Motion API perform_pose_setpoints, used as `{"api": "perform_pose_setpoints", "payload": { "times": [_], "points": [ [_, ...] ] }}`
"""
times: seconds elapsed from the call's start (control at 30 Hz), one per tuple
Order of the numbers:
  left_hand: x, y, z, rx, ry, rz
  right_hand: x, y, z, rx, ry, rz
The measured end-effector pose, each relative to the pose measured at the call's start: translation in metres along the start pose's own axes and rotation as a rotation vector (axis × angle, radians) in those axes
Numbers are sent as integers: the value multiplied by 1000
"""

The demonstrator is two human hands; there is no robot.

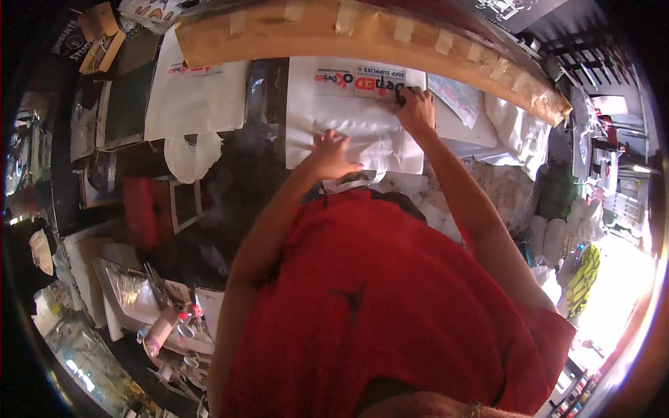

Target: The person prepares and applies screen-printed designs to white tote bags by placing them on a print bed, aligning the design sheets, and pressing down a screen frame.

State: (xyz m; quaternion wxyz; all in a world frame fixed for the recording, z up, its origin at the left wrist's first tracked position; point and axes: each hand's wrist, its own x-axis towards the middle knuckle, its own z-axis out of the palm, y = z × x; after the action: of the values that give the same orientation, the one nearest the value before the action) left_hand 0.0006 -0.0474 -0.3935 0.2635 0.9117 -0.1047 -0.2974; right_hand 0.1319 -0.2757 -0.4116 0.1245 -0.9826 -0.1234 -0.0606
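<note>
A white bag with red, black and blue print lies flat on a narrow board, and its white handle hangs over the near edge by my body. My left hand rests on the bag's near part with its fingers spread, and small creases run out from it. Farther back, my right hand bends over the right side of the print. Its fingers are closed round a small dark object, mostly hidden by the hand. The kind of object does not show.
Left of the bag, a second white printed bag lies with its handle loop hanging. A long brown beam with tape patches crosses behind. White sheets or bags hang at the right. Bottles and tools clutter the lower left.
</note>
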Motion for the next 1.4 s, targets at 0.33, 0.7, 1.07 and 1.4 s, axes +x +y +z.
{"api": "perform_pose_setpoints", "payload": {
  "times": [0.33, 0.7, 1.07, 1.4],
  "points": [
    [1, -5, -11, -6, -28, 86, 24, -139, 64, 418, 208, -554],
    [1, -21, -41, -157, -159, 124, 37, -65, 33, 400, 289, -193],
    [-7, -56, -29, -469, -72, 117, 21, -3, 13, 173, 236, -455],
    [-1, -56, -22, -60, 454, 66, 25, -119, 48, 343, 100, -551]
  ]
}}
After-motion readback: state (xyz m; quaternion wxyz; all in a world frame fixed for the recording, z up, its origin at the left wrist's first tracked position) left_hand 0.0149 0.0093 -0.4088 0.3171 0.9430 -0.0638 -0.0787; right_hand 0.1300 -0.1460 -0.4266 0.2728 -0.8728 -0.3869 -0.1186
